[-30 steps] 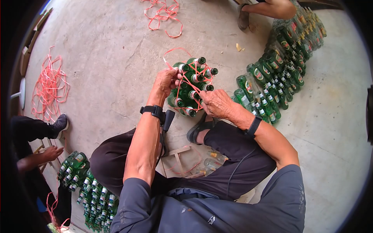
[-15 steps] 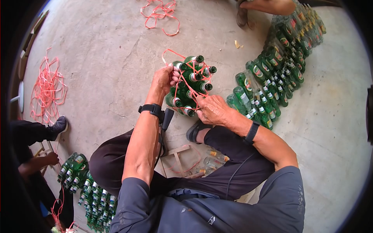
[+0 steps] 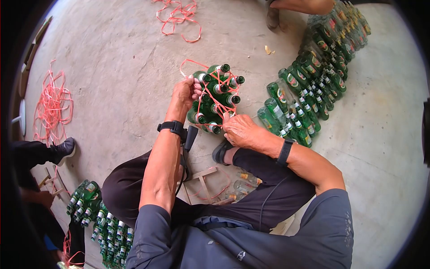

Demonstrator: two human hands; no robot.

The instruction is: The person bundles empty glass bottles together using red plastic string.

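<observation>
A bundle of several green glass bottles (image 3: pixel 208 106) stands on the floor in front of me, mouths toward me. Red plastic string (image 3: pixel 213 95) criss-crosses between and around the bottle necks. At the bundle's left side, my left hand (image 3: pixel 184 92) is closed with fingers curled on the string, against a bottle neck; a loose loop arcs above it. My right hand (image 3: pixel 244 130) pinches gathered strands at the lower right of the bundle. Its fingertips partly cover the bottles there.
Rows of green bottles (image 3: pixel 309 92) lie to the right; more bottles (image 3: pixel 109 231) are at lower left. Tangled red string (image 3: pixel 53 105) lies at left, with another pile (image 3: pixel 177 18) at the top. A person's shoe (image 3: pixel 62 151) is at left, another person's foot (image 3: pixel 272 17) at top.
The view has shifted slightly, so the bundle appears a little further left. Both hands stay on the string, the right hand slightly lower relative to the bottles. The nearby person's hand at left has moved down.
</observation>
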